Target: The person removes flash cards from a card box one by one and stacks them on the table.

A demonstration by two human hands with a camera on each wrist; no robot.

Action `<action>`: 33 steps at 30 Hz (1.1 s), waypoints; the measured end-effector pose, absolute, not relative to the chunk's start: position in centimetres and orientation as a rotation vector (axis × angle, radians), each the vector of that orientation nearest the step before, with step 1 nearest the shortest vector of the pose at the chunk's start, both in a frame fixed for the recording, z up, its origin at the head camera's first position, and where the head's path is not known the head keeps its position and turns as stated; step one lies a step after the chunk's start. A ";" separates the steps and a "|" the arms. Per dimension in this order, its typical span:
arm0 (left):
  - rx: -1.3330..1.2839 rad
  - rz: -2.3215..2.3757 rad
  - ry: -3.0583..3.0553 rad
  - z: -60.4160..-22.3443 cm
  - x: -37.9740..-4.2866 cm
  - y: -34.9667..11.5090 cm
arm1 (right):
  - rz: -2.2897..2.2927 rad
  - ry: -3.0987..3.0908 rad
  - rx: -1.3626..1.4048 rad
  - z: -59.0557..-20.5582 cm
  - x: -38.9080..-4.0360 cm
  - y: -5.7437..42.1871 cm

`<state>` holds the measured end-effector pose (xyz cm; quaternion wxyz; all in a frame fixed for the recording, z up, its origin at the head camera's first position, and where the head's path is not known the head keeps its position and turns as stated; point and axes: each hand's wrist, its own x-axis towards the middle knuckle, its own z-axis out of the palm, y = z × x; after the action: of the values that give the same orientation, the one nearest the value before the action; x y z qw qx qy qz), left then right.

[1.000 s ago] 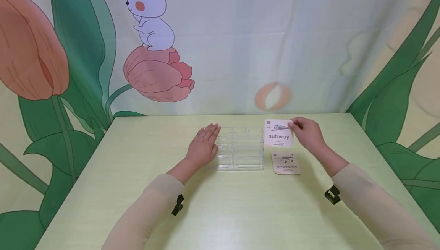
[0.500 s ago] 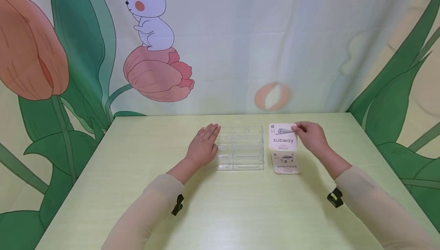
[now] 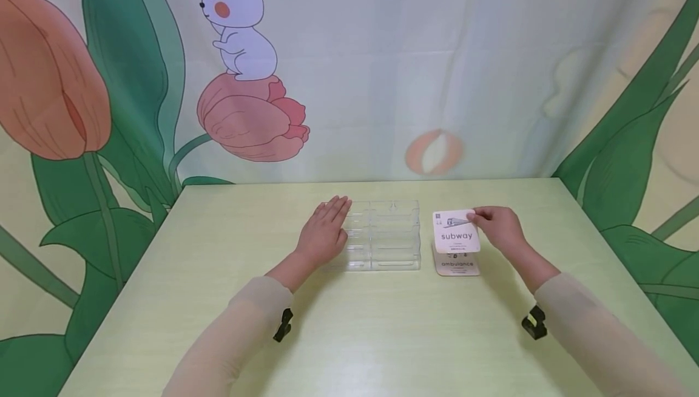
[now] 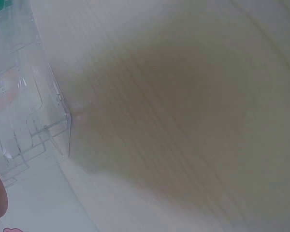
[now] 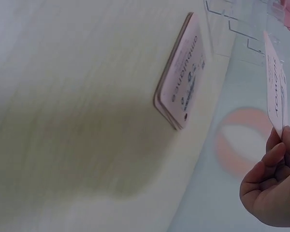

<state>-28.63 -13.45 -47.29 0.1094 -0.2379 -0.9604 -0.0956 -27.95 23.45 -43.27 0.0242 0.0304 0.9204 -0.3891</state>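
Observation:
My right hand (image 3: 499,227) pinches the upper right corner of a white flash card printed "subway" (image 3: 456,240), with a train drawing on it. In the head view this card overlaps the top of the "ambulance" card (image 3: 457,268). The right wrist view shows the ambulance card (image 5: 183,72) topping a small stack on the table, with the subway card (image 5: 274,82) raised apart from it. My left hand (image 3: 323,232) rests with straight fingers on the left side of a clear plastic rack (image 3: 394,236) divided into rows of pockets. Part of that rack is hidden under the hand.
The pale wooden table (image 3: 382,336) ends at a back edge against a curtain (image 3: 355,81) printed with a rabbit and tulips. A black wrist strap (image 3: 534,323) hangs at the right sleeve, another strap (image 3: 283,325) at the left.
My right hand has brought the subway card down and slightly right, from above the ambulance card to overlapping it. The left hand stays on the rack.

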 end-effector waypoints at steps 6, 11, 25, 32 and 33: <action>-0.674 -0.196 -2.874 -47.3 -28.8 -13.2 | -1.173 2.789 0.124 -44.9 -28.0 24.0; -0.681 -0.194 -2.876 -47.3 -28.7 -13.1 | -1.159 2.745 0.176 -46.0 -28.0 24.5; -0.669 -0.176 -2.892 -47.3 -28.9 -13.1 | -1.136 2.693 0.230 -48.0 -28.3 24.8; -0.656 -0.172 -2.893 -47.2 -28.7 -13.2 | -1.112 2.717 0.237 -48.9 -28.9 24.9; -0.657 -0.175 -2.890 -47.2 -28.7 -13.2 | -1.111 2.720 0.236 -48.9 -29.0 24.9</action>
<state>-28.74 -13.21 -47.21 0.0863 -0.2206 -0.9698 -0.0586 -28.95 24.88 -48.95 0.0969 0.0798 0.9185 -0.3750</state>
